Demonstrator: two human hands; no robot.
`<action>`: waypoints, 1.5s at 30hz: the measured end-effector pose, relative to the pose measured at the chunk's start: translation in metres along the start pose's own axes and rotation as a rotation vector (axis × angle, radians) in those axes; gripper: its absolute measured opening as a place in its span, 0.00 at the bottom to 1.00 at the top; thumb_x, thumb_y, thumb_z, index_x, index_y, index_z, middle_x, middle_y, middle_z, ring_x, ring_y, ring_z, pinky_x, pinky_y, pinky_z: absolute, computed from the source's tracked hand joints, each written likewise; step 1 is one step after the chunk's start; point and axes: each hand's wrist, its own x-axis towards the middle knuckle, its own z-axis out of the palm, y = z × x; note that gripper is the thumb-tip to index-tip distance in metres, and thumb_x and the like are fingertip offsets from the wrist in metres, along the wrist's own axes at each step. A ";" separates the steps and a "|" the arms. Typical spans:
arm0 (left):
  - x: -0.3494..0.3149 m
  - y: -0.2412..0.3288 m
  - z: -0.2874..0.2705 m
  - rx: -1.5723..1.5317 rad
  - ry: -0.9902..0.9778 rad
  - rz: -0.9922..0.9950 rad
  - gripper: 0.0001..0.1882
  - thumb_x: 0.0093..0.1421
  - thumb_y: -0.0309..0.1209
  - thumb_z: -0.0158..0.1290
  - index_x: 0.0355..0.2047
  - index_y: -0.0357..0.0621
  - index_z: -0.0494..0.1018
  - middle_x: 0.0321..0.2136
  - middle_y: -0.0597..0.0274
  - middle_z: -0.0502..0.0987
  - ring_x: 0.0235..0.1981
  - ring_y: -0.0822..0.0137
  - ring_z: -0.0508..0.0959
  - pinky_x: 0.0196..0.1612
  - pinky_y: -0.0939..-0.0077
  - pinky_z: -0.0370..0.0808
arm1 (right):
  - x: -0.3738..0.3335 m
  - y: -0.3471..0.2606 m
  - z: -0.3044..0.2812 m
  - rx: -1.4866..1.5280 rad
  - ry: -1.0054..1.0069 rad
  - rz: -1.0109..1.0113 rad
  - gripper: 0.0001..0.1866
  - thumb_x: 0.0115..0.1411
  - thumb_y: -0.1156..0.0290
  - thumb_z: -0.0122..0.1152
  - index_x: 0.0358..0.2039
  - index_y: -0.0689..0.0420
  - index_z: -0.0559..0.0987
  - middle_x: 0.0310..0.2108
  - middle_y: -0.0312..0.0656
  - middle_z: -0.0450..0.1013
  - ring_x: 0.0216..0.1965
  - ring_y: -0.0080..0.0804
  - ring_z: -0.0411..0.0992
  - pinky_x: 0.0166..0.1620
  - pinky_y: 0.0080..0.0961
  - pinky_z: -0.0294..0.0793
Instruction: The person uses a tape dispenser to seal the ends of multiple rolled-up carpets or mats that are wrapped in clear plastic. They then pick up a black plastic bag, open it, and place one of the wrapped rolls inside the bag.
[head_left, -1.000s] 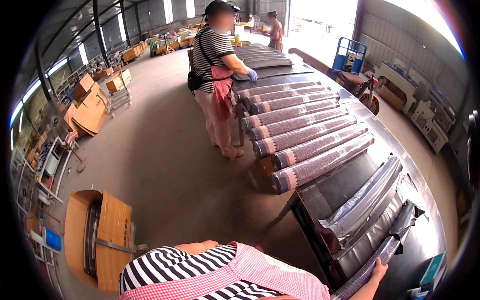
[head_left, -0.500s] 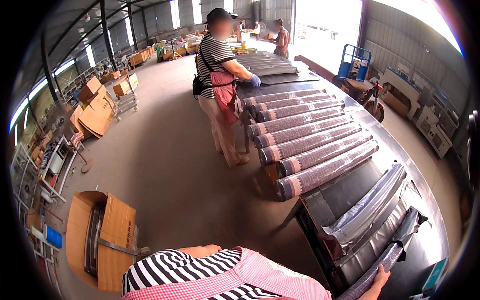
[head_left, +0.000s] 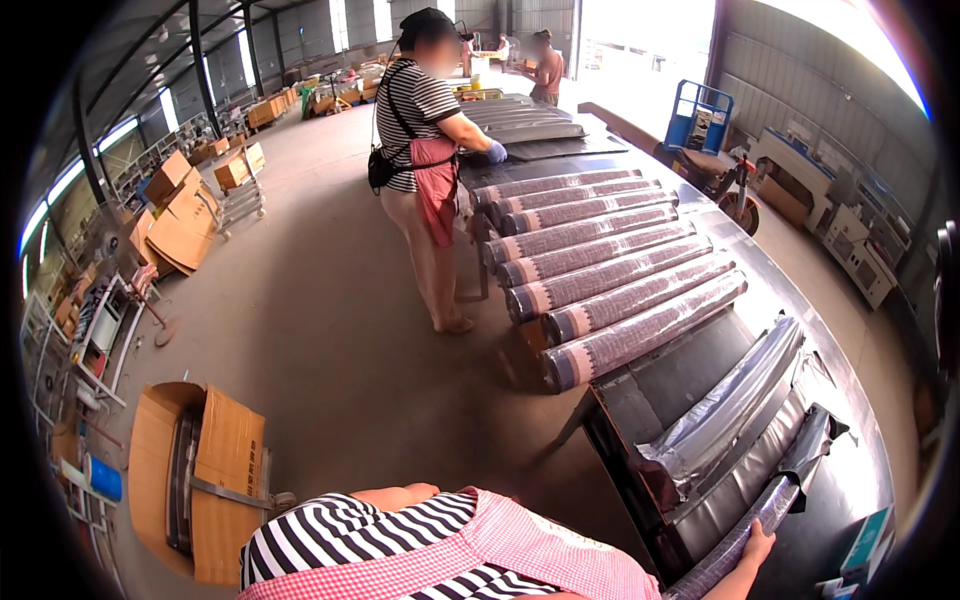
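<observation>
On the near right of the table, my right hand (head_left: 757,546) is closed round the side of a dark roll (head_left: 722,548) wrapped in clear plastic. The roll's far end sits inside a black plastic sleeve (head_left: 808,445). Beside it lie a padded black cover (head_left: 738,478) and a crumpled, shiny plastic-wrapped bundle (head_left: 735,395). My left hand (head_left: 422,491) is close to my body, away from the table, partly hidden behind my striped sleeve. Its fingers do not show clearly.
Several plastic-wrapped brown rolls (head_left: 640,335) lie side by side farther up the table. Beyond them a co-worker (head_left: 425,150) stands at its left edge, a gloved hand on black sheeting (head_left: 560,148). An open carton (head_left: 228,470) stands at lower left; a teal box (head_left: 866,540) lies at right.
The whole view has shifted slightly, so everything sits a little farther left and higher. My right hand keeps its hold on the roll; nothing else has visibly moved.
</observation>
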 end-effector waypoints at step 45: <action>-0.013 0.024 0.000 -0.102 -0.032 -0.038 0.19 0.66 0.37 0.44 0.51 0.49 0.79 0.54 0.58 0.78 0.55 0.60 0.75 0.59 0.63 0.68 | -0.023 -0.029 -0.015 -0.050 -0.046 0.055 0.49 0.53 0.55 0.71 0.65 0.74 0.60 0.60 0.62 0.68 0.61 0.50 0.68 0.64 0.34 0.63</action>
